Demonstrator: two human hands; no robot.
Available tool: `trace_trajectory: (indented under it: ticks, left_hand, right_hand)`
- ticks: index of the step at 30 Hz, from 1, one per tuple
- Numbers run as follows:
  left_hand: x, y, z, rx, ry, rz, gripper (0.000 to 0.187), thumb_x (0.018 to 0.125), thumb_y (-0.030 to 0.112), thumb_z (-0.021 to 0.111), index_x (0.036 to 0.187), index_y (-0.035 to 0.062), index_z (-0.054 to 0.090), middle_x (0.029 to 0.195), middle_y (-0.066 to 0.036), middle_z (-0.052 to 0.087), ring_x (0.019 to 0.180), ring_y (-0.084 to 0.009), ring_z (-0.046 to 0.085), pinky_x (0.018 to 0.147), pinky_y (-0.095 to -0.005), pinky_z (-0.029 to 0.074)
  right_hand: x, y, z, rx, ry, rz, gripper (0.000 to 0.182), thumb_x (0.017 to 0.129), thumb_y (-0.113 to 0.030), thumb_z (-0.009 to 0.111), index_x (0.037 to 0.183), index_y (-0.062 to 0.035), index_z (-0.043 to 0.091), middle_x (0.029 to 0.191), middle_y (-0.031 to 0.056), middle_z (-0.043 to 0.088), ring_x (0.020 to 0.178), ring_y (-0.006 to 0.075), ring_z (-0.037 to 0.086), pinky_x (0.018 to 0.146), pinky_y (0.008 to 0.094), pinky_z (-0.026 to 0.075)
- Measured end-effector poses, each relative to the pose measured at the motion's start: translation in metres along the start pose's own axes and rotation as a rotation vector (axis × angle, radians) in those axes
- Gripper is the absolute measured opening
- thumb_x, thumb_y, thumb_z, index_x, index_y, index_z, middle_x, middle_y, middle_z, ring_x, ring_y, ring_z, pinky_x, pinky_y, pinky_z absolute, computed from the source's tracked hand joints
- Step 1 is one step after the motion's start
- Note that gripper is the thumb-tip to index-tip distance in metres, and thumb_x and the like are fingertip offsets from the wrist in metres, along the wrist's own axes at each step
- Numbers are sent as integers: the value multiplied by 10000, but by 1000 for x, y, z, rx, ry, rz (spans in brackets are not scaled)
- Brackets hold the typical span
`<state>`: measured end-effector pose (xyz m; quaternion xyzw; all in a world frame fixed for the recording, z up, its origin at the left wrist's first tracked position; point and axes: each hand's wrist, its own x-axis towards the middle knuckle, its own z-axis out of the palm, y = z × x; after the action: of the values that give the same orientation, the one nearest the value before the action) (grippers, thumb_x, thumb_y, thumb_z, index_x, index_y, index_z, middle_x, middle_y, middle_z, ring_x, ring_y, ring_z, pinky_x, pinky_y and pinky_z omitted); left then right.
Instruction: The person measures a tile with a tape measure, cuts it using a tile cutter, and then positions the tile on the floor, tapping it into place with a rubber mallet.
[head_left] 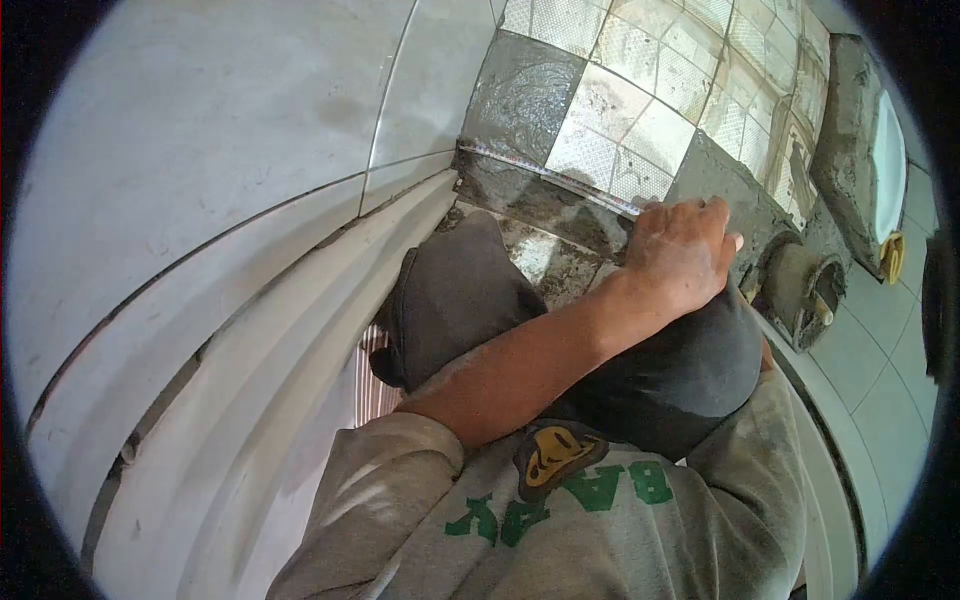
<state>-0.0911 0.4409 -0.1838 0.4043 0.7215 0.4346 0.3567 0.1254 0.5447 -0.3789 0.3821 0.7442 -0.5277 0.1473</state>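
Observation:
My left hand (680, 250) reaches across my bent knees, its fingers curled down at the near end of a tape measure (545, 176). The pale, marked blade of the tape runs from the wall corner to these fingers, along the near edge of the patterned floor tiles (610, 120). Whatever part of the tape lies under the palm is hidden. Wet grey mortar (520, 95) covers a square beside the wall, and more mortar (715, 180) lies just beyond my fingers. My right sleeve (750, 450) hangs at the right, while my right hand is out of sight behind my knee.
A mortar-coated pipe end (800, 290) stands right of my left hand. Farther right are a white basin-like fixture (888, 170) set in cement and a yellow ring-shaped object (892, 258). Large pale wall tiles (200, 130) rise on the left above a white ridged frame (300, 330).

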Motion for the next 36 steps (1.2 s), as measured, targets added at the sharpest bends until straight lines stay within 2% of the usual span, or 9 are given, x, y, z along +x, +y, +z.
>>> trace_trajectory:
  ticks: [19,24,28,36]
  left_hand:
    - [3,-2,1,-35,50,23,245,832,253,593,884,16,559,801,-185,617,753,-386,610,672,-474,475]
    - [6,1,-4,-15,-15,-50,249,834,268,589,882,26,559,798,-186,617,758,-388,610,677,-486,471]
    - [5,0,0,-23,22,-31,249,835,274,587,873,30,555,789,-186,616,745,-392,609,672,-495,468]
    - [5,2,-3,-61,45,-6,223,839,239,596,878,25,545,767,-178,606,737,-383,607,658,-473,474]
  right_hand:
    - [21,-7,-16,-141,-34,3,383,835,-242,589,1149,-24,586,1060,179,637,1033,307,585,893,388,447]
    - [27,-9,-17,-173,-45,3,384,834,-242,590,1149,-22,586,1057,181,637,1028,307,587,889,388,449]
    - [33,-11,-18,-198,-50,4,384,833,-241,591,1148,-21,586,1055,182,638,1025,308,589,887,388,451]
    - [48,-17,-22,-251,-60,6,385,832,-240,592,1147,-18,586,1050,184,638,1017,308,593,882,387,454]
